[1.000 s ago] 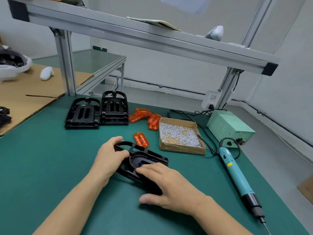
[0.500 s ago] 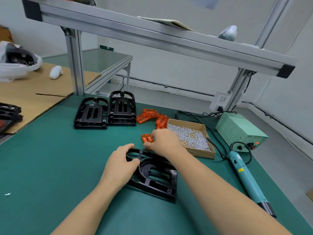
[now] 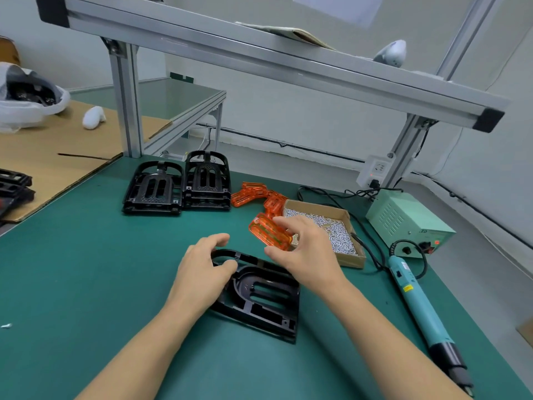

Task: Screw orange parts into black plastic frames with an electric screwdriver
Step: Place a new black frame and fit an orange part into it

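I observe my right hand [image 3: 302, 252] gripping an orange part [image 3: 269, 232] in its fingers above the black frame [image 3: 259, 295]; left hand [image 3: 202, 269] clasps the frame's far-left rim.

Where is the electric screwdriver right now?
The electric screwdriver lies untouched on the green mat at the head view's right, beside the green power box, right of the black frame.

Frame stacks [image 3: 178, 186] lie behind the near frame [image 3: 265, 301]; screw box [image 3: 331, 226] and screwdriver [image 3: 418, 301] right.
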### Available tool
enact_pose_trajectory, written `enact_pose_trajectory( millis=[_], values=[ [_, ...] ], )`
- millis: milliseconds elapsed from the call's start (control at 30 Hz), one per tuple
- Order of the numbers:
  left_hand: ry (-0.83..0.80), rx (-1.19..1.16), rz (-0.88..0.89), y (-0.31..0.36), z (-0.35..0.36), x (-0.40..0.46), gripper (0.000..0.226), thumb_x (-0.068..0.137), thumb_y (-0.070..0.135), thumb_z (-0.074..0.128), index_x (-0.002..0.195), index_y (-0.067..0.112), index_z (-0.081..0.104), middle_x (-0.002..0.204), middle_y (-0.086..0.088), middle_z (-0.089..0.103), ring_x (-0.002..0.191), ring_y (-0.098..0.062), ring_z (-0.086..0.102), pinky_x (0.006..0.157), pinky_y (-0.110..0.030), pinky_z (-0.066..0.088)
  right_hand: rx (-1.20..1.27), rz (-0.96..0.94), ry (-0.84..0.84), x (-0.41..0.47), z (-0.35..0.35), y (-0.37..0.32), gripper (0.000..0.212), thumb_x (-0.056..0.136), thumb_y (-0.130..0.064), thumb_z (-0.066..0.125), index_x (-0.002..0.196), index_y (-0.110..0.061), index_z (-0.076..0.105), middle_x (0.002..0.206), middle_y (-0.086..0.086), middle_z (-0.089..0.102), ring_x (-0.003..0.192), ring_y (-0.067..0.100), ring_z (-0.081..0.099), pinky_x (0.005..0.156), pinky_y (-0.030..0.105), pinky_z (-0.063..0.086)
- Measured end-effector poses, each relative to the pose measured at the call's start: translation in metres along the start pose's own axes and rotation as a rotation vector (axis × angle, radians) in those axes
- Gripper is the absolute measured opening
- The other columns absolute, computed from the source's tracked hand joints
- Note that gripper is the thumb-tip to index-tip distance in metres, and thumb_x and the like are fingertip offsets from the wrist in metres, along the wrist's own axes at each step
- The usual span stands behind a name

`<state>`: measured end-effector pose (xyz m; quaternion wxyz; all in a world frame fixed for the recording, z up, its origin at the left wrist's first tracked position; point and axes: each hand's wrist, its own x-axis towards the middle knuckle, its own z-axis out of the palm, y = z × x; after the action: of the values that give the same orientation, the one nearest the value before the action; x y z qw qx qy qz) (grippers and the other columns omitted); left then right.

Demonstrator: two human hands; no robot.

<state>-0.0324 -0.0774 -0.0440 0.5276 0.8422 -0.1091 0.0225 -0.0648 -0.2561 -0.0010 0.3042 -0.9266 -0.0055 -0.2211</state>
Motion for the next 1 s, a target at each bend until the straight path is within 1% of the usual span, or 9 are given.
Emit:
enact_pose_trajectory(
  millis=[67, 167, 233, 300, 367, 467, 700, 900, 1000],
  values=[
    [-0.012, 0.003, 0.001, 0.002, 0.002, -0.001, 0.047, 0.084, 0.015, 0.062, 0.128, 0.029, 0.053, 0.125, 0.015, 0.054, 0.1, 0.008, 0.043, 0.091, -0.024, 0.03, 0.037, 0.0, 0.008, -0.011, -0.011, -0.001, 0.05, 0.072, -0.018, 0.081, 0.12, -0.016, 0.067, 0.102, -0.004, 0.061, 0.096, 0.01, 0.054, 0.091, 0.021, 0.04],
    [0.009, 0.1, 0.007, 0.009, 0.003, -0.003, 0.046, 0.084, 0.017, 0.061, 0.128, 0.029, 0.053, 0.114, 0.019, 0.051, 0.113, -0.012, 0.044, 0.104, -0.036, 0.032, 0.064, 0.011, -0.014, -0.022, -0.024, -0.001, 0.05, 0.072, -0.017, 0.081, 0.12, -0.017, 0.067, 0.101, -0.003, 0.061, 0.097, 0.011, 0.054, 0.088, 0.018, 0.039],
    [0.041, 0.16, 0.035, 0.015, 0.003, -0.004, 0.044, 0.084, 0.018, 0.061, 0.126, 0.03, 0.054, 0.102, 0.024, 0.044, 0.102, -0.015, 0.043, 0.104, -0.036, 0.029, 0.072, 0.008, -0.032, -0.025, -0.029, -0.001, 0.05, 0.072, -0.017, 0.081, 0.12, -0.017, 0.068, 0.1, -0.003, 0.061, 0.096, 0.009, 0.054, 0.085, 0.014, 0.037],
    [0.049, 0.188, 0.064, 0.019, 0.003, -0.005, 0.043, 0.085, 0.018, 0.06, 0.126, 0.029, 0.055, 0.113, 0.017, 0.05, 0.103, -0.015, 0.041, 0.103, -0.035, 0.025, 0.084, 0.012, -0.044, -0.028, -0.033, -0.001, 0.05, 0.072, -0.017, 0.082, 0.119, -0.018, 0.068, 0.099, -0.004, 0.061, 0.094, 0.007, 0.054, 0.083, 0.011, 0.035],
    [0.045, 0.208, 0.09, 0.02, 0.004, -0.005, 0.041, 0.085, 0.017, 0.059, 0.125, 0.027, 0.057, 0.127, 0.011, 0.054, 0.117, -0.014, 0.038, 0.104, -0.033, 0.021, 0.098, 0.016, -0.054, -0.031, -0.035, 0.0, 0.048, 0.072, -0.017, 0.083, 0.118, -0.021, 0.069, 0.099, -0.006, 0.06, 0.094, 0.004, 0.054, 0.083, 0.011, 0.037],
    [0.033, 0.224, 0.126, 0.017, 0.007, -0.005, 0.037, 0.085, 0.016, 0.059, 0.12, 0.026, 0.06, 0.127, 0.011, 0.057, 0.126, -0.01, 0.034, 0.103, -0.03, 0.018, 0.107, 0.021, -0.083, -0.034, -0.037, 0.002, 0.046, 0.072, -0.018, 0.083, 0.116, -0.024, 0.07, 0.098, -0.007, 0.059, 0.091, -0.001, 0.052, 0.08, 0.009, 0.035],
    [0.052, 0.32, 0.212, 0.007, 0.012, -0.005, 0.032, 0.083, 0.01, 0.06, 0.11, 0.024, 0.066, 0.118, 0.011, 0.062, 0.123, -0.012, 0.04, 0.103, -0.03, 0.021, 0.067, 0.063, -0.296, -0.042, -0.031, 0.014, 0.05, 0.072, -0.026, 0.085, 0.118, -0.022, 0.069, 0.103, -0.011, 0.066, 0.088, -0.004, 0.055, 0.082, 0.013, 0.04],
    [0.069, 0.342, 0.249, 0.004, 0.013, -0.005, 0.029, 0.084, 0.008, 0.06, 0.105, 0.025, 0.069, 0.119, 0.012, 0.06, 0.123, -0.01, 0.039, 0.097, -0.026, 0.018, 0.03, -0.007, -0.426, -0.046, -0.019, 0.015, 0.033, 0.077, -0.027, 0.081, 0.106, -0.013, 0.075, 0.109, -0.005, 0.065, 0.099, 0.008, 0.059, 0.089, 0.015, 0.041],
    [0.067, 0.35, 0.258, 0.003, 0.013, -0.005, 0.028, 0.084, 0.009, 0.06, 0.104, 0.026, 0.069, 0.119, 0.014, 0.06, 0.123, -0.01, 0.039, 0.094, -0.025, 0.017, 0.005, 0.002, -0.442, -0.043, -0.017, 0.016, 0.033, 0.078, -0.03, 0.08, 0.106, -0.014, 0.074, 0.109, -0.004, 0.067, 0.098, 0.011, 0.06, 0.089, 0.024, 0.044]
  ],
)
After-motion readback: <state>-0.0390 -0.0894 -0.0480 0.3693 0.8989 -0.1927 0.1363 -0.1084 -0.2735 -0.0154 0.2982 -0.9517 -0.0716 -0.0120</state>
